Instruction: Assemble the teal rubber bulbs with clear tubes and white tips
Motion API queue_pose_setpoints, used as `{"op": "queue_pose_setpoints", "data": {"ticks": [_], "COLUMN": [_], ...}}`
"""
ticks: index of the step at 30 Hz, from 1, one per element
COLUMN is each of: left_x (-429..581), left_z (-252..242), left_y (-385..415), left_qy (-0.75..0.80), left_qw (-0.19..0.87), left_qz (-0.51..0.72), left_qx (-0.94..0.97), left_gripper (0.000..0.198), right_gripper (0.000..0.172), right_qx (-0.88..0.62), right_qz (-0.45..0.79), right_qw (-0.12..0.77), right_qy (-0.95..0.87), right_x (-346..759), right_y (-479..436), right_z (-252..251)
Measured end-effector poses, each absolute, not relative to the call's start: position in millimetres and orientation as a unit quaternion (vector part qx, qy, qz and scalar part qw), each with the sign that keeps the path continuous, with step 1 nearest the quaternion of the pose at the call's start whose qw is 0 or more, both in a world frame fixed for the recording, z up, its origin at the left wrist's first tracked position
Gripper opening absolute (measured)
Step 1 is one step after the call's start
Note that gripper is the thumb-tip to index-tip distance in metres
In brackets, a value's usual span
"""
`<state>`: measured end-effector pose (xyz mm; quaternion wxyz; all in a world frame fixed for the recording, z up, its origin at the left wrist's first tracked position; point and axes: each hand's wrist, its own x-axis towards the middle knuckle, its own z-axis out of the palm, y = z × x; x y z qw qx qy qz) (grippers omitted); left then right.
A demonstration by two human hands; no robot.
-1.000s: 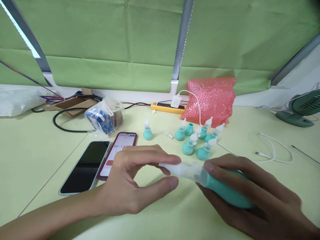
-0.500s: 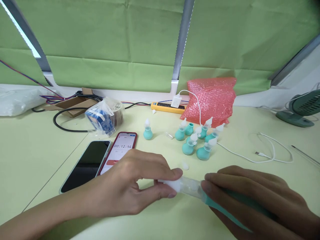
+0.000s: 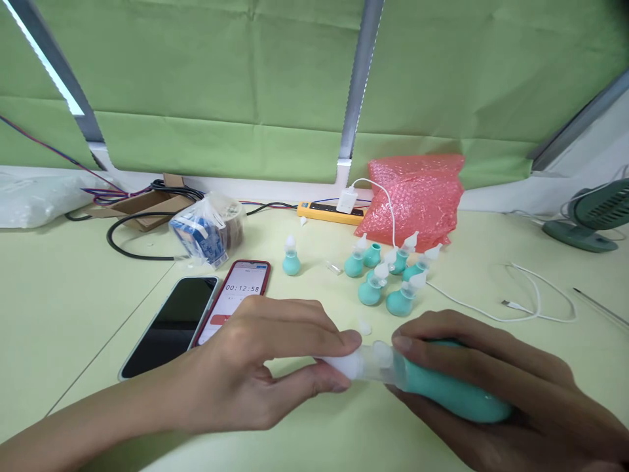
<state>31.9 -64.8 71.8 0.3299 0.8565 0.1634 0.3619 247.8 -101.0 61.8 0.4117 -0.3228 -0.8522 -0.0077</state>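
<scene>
Green fabric blinds [image 3: 196, 59] hang behind a smooth, pale tabletop [image 3: 83, 301]. Nearer the wearer, a teal squeeze-bulb aspirator [image 3: 457, 393] lies on its side between both hands, its clear plastic barrel [image 3: 377, 364] serving as clock centre. The right hand [image 3: 535, 387] wraps around the glossy, rounded body, probably because soft, slick rubber needs broad support. The left hand [image 3: 246, 360] pinches narrowly, thumb opposing fingers, on the tapered frosted tip [image 3: 344, 364], a small part that suits fingertip control. Just off the barrel at eleven o'clock, a small translucent piece [image 3: 364, 326] rests on the table. At twelve, similar teal bulbs [image 3: 369, 294] cluster, seemingly steadied by broad bases, most topped with pointed caps; crinkled pink-red bubble wrap [image 3: 413, 203] slumps behind. At ten, a red-edged phone [image 3: 243, 278] faces up, presumably so its timer can be read; a flat, dark-screened phone [image 3: 170, 328] sits at nine.
</scene>
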Motion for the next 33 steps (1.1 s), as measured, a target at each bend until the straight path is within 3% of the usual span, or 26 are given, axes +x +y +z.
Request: {"op": "queue_pose_setpoints", "data": {"ticks": [11,17,33], "left_x": [30.7,30.8,31.2], "left_z": [68.0,70.8,72.5], "left_y": [-62.8,-60.1,-60.4], "left_qy": [0.178,0.182,0.197], "left_qw": [0.262,0.315,0.315], "left_qz": [0.349,0.323,0.294], "left_qx": [0.882,0.873,0.881], "left_gripper": [0.026,0.021,0.018], "right_gripper": [0.038,0.04,0.042], "right_qx": [-0.312,-0.308,-0.295], "right_qz": [0.057,0.083,0.107], "right_qw": [0.445,0.442,0.451], "right_qy": [-0.837,-0.838,-0.835], "right_x": [244.1,244.3,243.7], "right_y": [-93.2,-93.8,-93.2], "right_z": [46.6,46.7,45.0]}}
